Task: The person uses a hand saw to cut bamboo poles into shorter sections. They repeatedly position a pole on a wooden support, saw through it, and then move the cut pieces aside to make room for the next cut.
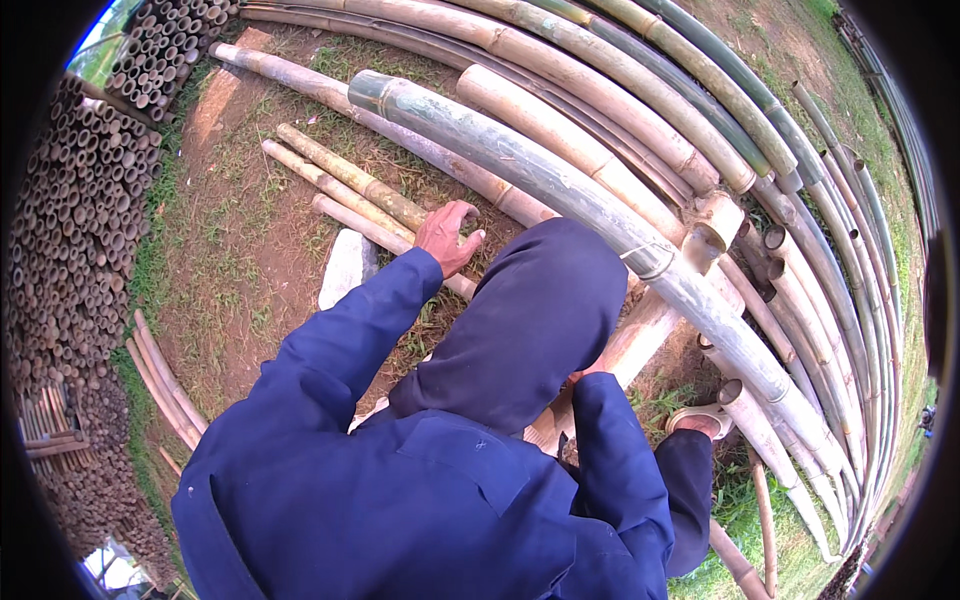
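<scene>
head view: our bare left hand (pixel 450 238), fingers parted, is by the slim tan bamboo poles (pixel 348 172) on brown earth (pixel 235 225); our right hand (pixel 577 377) is mostly hidden, grip untellable. we judge a mid-length pole grip steadiest.

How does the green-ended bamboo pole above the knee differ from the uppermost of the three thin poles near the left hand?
Thickness: the green-ended pole is much thicker than the uppermost thin pole near the left hand.
Colour: the green-ended pole looks mostly grey-green; the thin pole is yellowish-brown.
Position: the green-ended pole crosses over other poles, while the thin pole lies along the ground.
Both are bamboo and slant downward to the right.
</scene>
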Available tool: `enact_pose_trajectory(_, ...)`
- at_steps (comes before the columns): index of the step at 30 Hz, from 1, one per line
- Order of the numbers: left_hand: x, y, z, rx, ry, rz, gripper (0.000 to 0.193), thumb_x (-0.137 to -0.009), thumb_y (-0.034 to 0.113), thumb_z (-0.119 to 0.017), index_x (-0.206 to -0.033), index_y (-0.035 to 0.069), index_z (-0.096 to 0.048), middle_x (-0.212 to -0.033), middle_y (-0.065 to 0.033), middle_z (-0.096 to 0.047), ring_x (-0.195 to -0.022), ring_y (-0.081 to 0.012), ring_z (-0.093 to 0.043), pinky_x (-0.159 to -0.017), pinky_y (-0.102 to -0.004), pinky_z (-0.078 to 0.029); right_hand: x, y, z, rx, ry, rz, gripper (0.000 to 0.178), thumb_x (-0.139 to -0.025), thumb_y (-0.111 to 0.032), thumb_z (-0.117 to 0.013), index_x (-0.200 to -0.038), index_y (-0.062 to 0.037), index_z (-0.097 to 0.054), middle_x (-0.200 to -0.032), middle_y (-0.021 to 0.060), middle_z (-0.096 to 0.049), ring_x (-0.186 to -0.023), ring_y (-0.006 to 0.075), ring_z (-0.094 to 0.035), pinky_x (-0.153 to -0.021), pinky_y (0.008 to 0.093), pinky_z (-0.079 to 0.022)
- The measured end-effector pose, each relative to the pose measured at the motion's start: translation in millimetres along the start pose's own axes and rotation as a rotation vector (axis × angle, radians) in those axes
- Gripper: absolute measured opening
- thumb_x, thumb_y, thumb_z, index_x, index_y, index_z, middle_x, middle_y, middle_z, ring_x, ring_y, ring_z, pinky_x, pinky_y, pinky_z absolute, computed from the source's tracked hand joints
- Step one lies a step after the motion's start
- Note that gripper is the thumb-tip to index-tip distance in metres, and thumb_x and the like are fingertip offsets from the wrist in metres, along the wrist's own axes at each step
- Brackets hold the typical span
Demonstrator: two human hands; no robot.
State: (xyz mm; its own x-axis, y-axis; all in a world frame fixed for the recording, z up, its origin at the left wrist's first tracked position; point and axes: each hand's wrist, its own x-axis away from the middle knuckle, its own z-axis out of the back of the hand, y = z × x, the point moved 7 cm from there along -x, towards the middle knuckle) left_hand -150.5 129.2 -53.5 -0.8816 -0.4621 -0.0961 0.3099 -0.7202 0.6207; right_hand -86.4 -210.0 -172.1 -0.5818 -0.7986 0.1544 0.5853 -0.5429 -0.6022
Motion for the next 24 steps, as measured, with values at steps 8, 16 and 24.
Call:
enact_pose_trajectory(8,57.5,-85.4,-61.2,-0.37,-0.523,0.221,0.064,-0.091,0.044,-0.066,-0.144,0.011,-0.053,-0.15,-0.0171,-0.051,-0.142,-0.0348,-0.045,-0.113,-0.0494,-0.041,-28.7,3.3,24.7,-0.075,0.081,-0.369,0.077,-0.082,-0.024,-0.073,-0.15,-0.0026,-0.042,-0.147,0.0268,-0.046,-0.134,0.0454,-0.046,-0.111,0.0503,-0.041)
enact_pose_trajectory(16,24.3,-80.9,-59.4,-0.292,-0.391,0.192,0.064,-0.091,0.042,-0.069,-0.143,0.009,-0.051,-0.144,-0.0213,-0.053,-0.135,-0.0391,-0.049,-0.112,-0.0473,-0.04,-60.9,-84.7,133.8,-0.212,0.298,0.021,0.018,-0.088,-0.01,-0.064,-0.103,-0.0023,-0.07,-0.096,0.02,-0.071,-0.089,0.0409,-0.071,-0.08,0.0462,-0.056)
enact_pose_trajectory(24,55.7,-111.9,-109.0,-0.347,-0.413,0.175,0.075,-0.089,0.04,-0.073,-0.148,0.004,-0.045,-0.157,-0.0242,-0.038,-0.148,-0.0429,-0.032,-0.123,-0.0473,-0.028,-202.9,21.9,270.7,0.035,0.39,-0.205,0.026,-0.092,-0.016,-0.065,-0.113,-0.0013,-0.068,-0.107,0.0221,-0.071,-0.103,0.0402,-0.068,-0.091,0.0477,-0.052)
